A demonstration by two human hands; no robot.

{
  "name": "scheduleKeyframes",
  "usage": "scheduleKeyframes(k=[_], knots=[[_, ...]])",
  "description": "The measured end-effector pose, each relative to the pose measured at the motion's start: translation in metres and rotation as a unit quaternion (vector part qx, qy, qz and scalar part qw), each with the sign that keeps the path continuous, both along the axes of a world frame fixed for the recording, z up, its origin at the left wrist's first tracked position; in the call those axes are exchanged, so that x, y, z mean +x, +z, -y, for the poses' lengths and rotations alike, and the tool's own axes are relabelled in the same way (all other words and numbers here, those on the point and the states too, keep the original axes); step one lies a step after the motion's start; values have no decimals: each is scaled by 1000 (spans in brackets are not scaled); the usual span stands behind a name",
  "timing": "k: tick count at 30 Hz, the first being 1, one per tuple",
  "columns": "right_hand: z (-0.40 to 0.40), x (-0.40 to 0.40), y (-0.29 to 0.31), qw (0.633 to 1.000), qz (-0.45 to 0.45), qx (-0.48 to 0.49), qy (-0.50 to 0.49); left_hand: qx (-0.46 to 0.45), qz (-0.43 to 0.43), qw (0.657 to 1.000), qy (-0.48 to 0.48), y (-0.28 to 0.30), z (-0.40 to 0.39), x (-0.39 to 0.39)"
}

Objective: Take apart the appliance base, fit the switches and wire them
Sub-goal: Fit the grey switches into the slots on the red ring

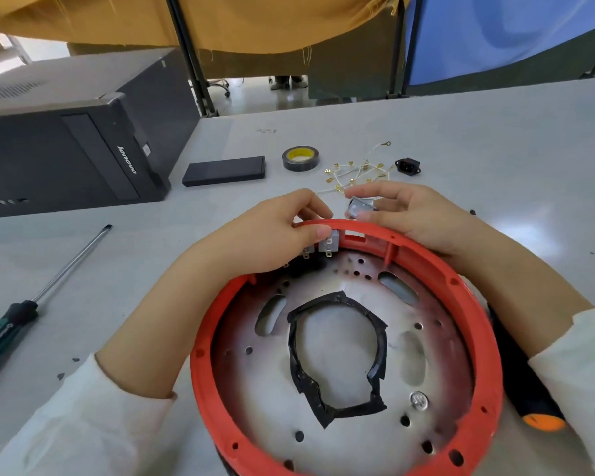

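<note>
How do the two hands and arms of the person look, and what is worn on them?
Both hands, the left hand and the right hand, are bare: no gloves, rings or watch are visible. Each forearm is bare up to a loose white long sleeve, the left sleeve and the right sleeve, pushed back from the wrist. No markings show on the sleeves.

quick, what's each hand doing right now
Left hand: pinching the red base rim at the fitted grey switches.
Right hand: holding a loose grey switch just outside the rim.
</note>
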State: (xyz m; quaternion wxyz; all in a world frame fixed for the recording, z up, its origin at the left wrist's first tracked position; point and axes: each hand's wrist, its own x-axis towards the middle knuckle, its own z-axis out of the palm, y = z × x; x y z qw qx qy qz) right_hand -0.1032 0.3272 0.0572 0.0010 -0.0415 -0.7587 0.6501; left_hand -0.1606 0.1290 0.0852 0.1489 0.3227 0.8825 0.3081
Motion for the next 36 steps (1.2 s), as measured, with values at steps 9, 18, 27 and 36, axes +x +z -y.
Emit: scheduleKeyframes(k=[9, 18, 27, 36], knots=[[-2, 2, 0, 997, 8, 36, -73, -35, -43, 997, -56, -1, -12, 5], [-7, 5, 4, 998, 30, 41, -38, 15, -12, 998, -57, -5, -10, 2], [0, 5, 3, 995, 37, 25, -89, 24, -9, 998, -60, -5, -9, 3], [-1, 7, 8, 989, 30, 110, -90, 27, -5, 998, -58, -6, -8, 1]])
